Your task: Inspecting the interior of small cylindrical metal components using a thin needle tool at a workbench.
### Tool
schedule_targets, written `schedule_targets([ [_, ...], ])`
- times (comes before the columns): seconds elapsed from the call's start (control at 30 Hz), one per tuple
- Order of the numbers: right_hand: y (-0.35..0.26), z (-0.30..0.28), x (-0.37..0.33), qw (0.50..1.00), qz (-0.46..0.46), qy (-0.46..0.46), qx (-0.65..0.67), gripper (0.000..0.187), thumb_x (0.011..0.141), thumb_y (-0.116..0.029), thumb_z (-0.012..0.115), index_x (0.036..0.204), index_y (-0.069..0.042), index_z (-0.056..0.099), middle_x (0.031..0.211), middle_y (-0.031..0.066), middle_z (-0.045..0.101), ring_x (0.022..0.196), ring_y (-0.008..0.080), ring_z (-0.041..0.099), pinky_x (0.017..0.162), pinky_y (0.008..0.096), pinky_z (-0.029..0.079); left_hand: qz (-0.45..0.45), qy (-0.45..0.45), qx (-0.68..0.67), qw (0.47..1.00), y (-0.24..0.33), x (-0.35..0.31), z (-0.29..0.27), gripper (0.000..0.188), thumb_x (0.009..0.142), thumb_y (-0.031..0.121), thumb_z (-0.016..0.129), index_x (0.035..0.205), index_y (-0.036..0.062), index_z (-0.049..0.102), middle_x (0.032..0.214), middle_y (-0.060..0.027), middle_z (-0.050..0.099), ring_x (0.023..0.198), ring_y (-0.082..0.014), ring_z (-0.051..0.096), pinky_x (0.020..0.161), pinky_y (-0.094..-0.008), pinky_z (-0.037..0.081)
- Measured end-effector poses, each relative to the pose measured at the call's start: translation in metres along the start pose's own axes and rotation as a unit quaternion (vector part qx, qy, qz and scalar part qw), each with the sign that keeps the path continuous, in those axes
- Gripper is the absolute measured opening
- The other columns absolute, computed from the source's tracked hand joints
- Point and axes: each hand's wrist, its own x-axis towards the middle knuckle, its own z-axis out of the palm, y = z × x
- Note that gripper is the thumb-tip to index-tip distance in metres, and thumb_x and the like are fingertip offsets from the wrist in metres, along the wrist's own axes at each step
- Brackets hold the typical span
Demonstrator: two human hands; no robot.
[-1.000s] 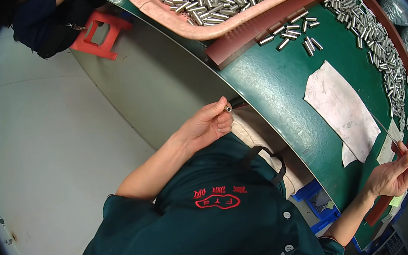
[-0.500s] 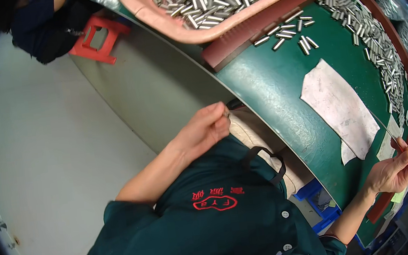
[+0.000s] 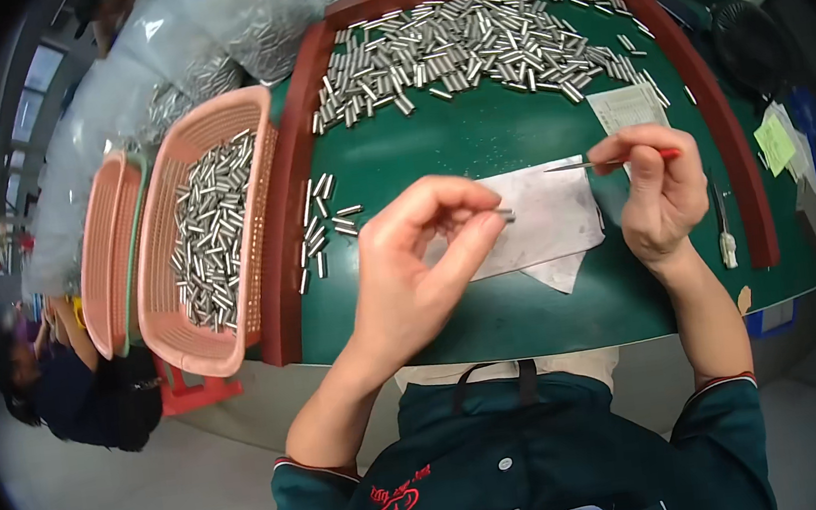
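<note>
While the left hand [image 3: 410,270] pinches a small metal cylinder [image 3: 507,214] between thumb and fingertips, the right hand [image 3: 661,196] grips a thin tool [image 3: 666,153] by its red handle, slim shaft pointing left. Gap between shaft tip and cylinder, not touching. Cylinder mostly hidden by the grip, one end poking out at right. White cloth [image 3: 555,223] lies on the green tabletop [image 3: 386,152], left hand overlapping its left part in view; can't tell about contact. Dense pile of loose cylinders [image 3: 465,52] along the far side, inside a dark red border [image 3: 295,217]; smaller cluster [image 3: 315,233] at left, near the border's left rail. Pink basket [image 3: 200,357] holding similar pieces just outside that rail; second pink basket [image 3: 105,264] further left. Paper slip [image 3: 628,107] beyond the right hand, near the pile. Slender tool with a pale end [image 3: 727,249] lies near the right rail. Clear bags [image 3: 256,20] of metal pieces beyond the border. Co-worker [image 3: 92,397] in dark clothing at far left, red stool [image 3: 197,394] near.
</note>
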Motion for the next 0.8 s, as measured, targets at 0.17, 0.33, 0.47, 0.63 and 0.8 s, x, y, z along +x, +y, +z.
schedule_targets([
  [0.17, 0.002, 0.0, 0.007, 0.996, 0.039, -0.05, -0.059, 0.012, 0.089, -0.008, 0.048, 0.088, 0.003, 0.053, 0.069, 0.0082, 0.061, 0.057, 0.0113, 0.057, 0.052, 0.0214, 0.047, 0.041, -0.076, 0.092, 0.992, -0.017, 0.032, 0.019, 0.012, 0.075, 0.002, 0.062, 0.085, -0.0028, 0.06, 0.073, -0.0046, 0.059, 0.064, -0.0088, 0.051, 0.06, -0.0217, 0.043],
  [0.33, 0.007, 0.004, 0.006, 0.998, 0.002, -0.001, -0.06, 0.009, 0.078, -0.002, 0.061, 0.074, -0.001, 0.053, 0.064, 0.0068, 0.057, 0.048, 0.0181, 0.053, 0.042, 0.0259, 0.04, 0.157, -0.075, 0.303, 0.937, -0.018, 0.05, 0.03, 0.009, 0.072, -0.001, 0.063, 0.08, -0.002, 0.059, 0.067, -0.0084, 0.056, 0.06, -0.0186, 0.054, 0.057, -0.0267, 0.043],
  [0.47, 0.008, 0.001, 0.008, 0.997, -0.02, 0.007, -0.073, 0.01, 0.076, -0.003, 0.062, 0.073, -0.001, 0.053, 0.06, 0.0067, 0.054, 0.046, 0.0193, 0.051, 0.041, 0.0273, 0.039, 0.323, -0.096, 0.429, 0.838, -0.029, 0.056, 0.038, 0.014, 0.064, 0.001, 0.066, 0.071, 0.0015, 0.054, 0.064, -0.0085, 0.047, 0.06, -0.0236, 0.048, 0.054, -0.0334, 0.04],
  [0.63, 0.011, 0.002, 0.006, 0.997, -0.031, 0.02, -0.07, 0.011, 0.076, -0.003, 0.063, 0.073, -0.001, 0.053, 0.058, 0.0071, 0.053, 0.045, 0.0196, 0.051, 0.041, 0.0278, 0.039, 0.401, -0.06, 0.377, 0.833, -0.034, 0.057, 0.036, 0.016, 0.064, 0.004, 0.069, 0.074, 0.0042, 0.057, 0.063, -0.0051, 0.05, 0.057, -0.0214, 0.048, 0.052, -0.0316, 0.038],
  [0.8, 0.012, 0.003, 0.007, 0.997, -0.031, 0.025, -0.073, 0.01, 0.077, -0.003, 0.062, 0.074, -0.001, 0.053, 0.059, 0.0071, 0.054, 0.045, 0.0194, 0.051, 0.041, 0.0278, 0.039, 0.33, -0.142, 0.428, 0.829, -0.047, 0.056, 0.036, 0.018, 0.064, 0.006, 0.069, 0.07, 0.0039, 0.052, 0.06, -0.0066, 0.043, 0.055, -0.0238, 0.044, 0.051, -0.034, 0.037],
])
